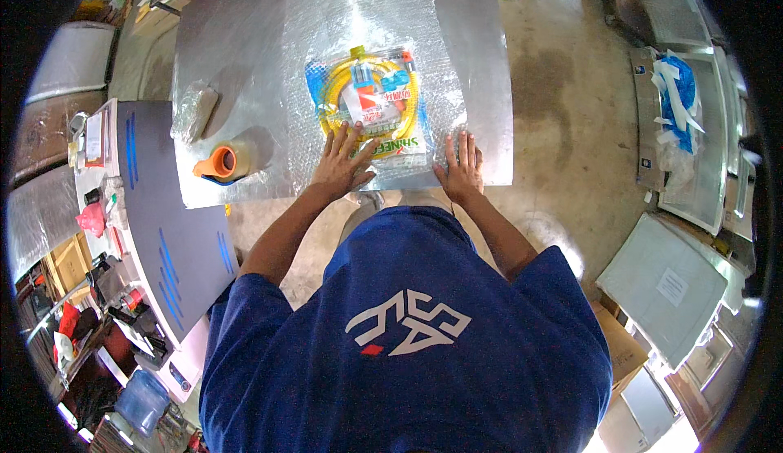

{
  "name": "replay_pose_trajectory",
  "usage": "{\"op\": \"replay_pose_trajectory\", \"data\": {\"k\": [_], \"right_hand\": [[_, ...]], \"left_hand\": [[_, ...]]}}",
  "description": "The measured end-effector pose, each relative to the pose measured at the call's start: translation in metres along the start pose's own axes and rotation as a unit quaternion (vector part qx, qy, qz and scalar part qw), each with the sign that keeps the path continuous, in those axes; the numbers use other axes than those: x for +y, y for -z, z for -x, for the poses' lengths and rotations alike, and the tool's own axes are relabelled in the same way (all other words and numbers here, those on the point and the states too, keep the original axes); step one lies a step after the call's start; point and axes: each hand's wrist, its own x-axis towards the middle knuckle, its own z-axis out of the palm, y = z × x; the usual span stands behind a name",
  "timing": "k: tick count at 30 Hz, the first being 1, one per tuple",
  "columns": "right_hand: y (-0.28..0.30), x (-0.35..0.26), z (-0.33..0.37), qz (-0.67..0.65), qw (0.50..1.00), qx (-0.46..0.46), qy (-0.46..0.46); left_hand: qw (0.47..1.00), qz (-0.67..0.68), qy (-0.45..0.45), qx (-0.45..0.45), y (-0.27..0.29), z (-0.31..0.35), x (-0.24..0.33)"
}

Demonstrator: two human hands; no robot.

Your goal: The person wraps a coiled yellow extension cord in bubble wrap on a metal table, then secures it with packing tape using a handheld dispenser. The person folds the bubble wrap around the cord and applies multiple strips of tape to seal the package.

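A coiled yellow hose (333, 94) lies in a clear printed plastic bag (418, 139), with blue and orange fittings visible inside. Beneath the bag a strip of bubble wrap (444, 78) runs up a silvery tabletop (236, 53). My left hand (342, 161) rests with fingers spread, its fingertips on the bag's lower left part. Flat at the near edge of the table, my right hand (461, 169) presses on the bubble wrap just right of the bag, fingers stretched out. Neither hand grips anything.
Left on the table stand an orange-cored tape roll (222, 162) and a clear-wrapped bundle (194, 110). A grey panel (163, 208) with blue stripes is beside the table. To the right are a white wrapped box (665, 282) and a frame with blue plastic (679, 98).
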Motion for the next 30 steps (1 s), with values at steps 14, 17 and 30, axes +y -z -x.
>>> {"op": "replay_pose_trajectory", "data": {"k": [14, 17, 30], "right_hand": [[0.029, -0.066, -0.044, -0.053, 0.96, 0.004, 0.274], [0.021, -0.056, -0.048, -0.061, 0.959, -0.005, 0.278], [0.005, -0.018, -0.012, -0.024, 0.946, -0.033, 0.322]], "left_hand": [[0.998, -0.061, -0.025, 0.011, -0.033, 0.038, 0.003], [0.996, -0.07, -0.034, -0.035, -0.022, 0.034, -0.002], [0.995, -0.027, -0.089, 0.04, -0.044, 0.075, -0.005]]}}
